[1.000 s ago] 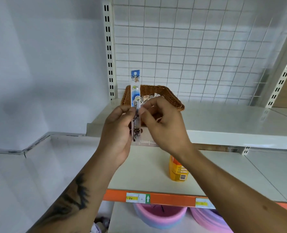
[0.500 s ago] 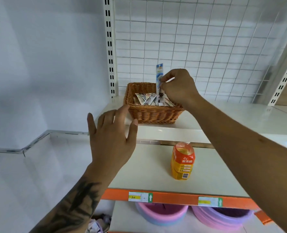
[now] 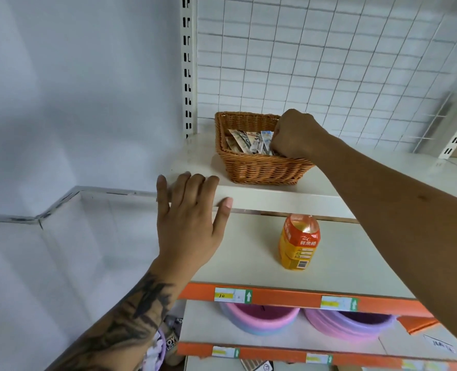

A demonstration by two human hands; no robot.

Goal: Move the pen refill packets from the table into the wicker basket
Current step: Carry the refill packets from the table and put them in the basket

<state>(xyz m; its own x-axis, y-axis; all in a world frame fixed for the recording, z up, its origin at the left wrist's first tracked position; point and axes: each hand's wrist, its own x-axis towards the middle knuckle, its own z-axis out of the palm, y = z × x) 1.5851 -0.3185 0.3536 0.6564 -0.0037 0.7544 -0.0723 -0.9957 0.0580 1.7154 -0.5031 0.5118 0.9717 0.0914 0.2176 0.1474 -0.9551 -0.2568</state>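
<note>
The wicker basket (image 3: 259, 167) stands on the upper white shelf and holds several pen refill packets (image 3: 244, 141) lying slanted. My right hand (image 3: 295, 135) reaches down inside the basket's right side with its fingers curled. Those fingers pinch the lower end of a packet with a blue top (image 3: 266, 139), which leans among the others. The fingertips themselves are hidden behind the knuckles. My left hand (image 3: 192, 212) is spread with straight fingers on the front edge of the upper shelf, left of the basket, and holds nothing.
An orange drink bottle (image 3: 299, 243) stands on the lower shelf under my right forearm. Pink and purple tubs (image 3: 259, 318) sit on the shelf below. A white wire grid (image 3: 329, 62) backs the shelves, and a slotted upright (image 3: 187, 65) stands left of the basket.
My right hand has dropped from above the basket down into it, taking the upright packet with it. My left hand moved forward onto the shelf edge.
</note>
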